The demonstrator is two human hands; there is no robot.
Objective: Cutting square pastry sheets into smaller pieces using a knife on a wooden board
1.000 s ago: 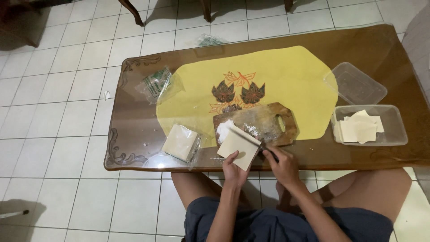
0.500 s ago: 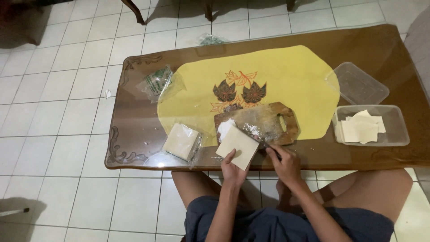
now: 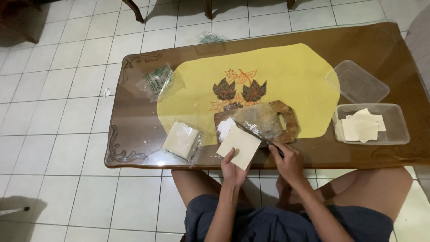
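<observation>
Pale dough sheet [image 3: 239, 145] in left hand [image 3: 234, 169], right hand [image 3: 289, 162] beside, gripping knife [image 3: 257, 136]

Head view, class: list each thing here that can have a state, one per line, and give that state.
left hand: grip shut on the pale square sheet
pale square sheet: held flat over the table's near edge
right hand: grip shut on the knife
knife: blade lying across the cutting board
cutting board: flat, dusted with flour
plastic tub: open, sheets inside
clear lid: off, lying beside the tub
wrapped stack: wrapper open
</observation>
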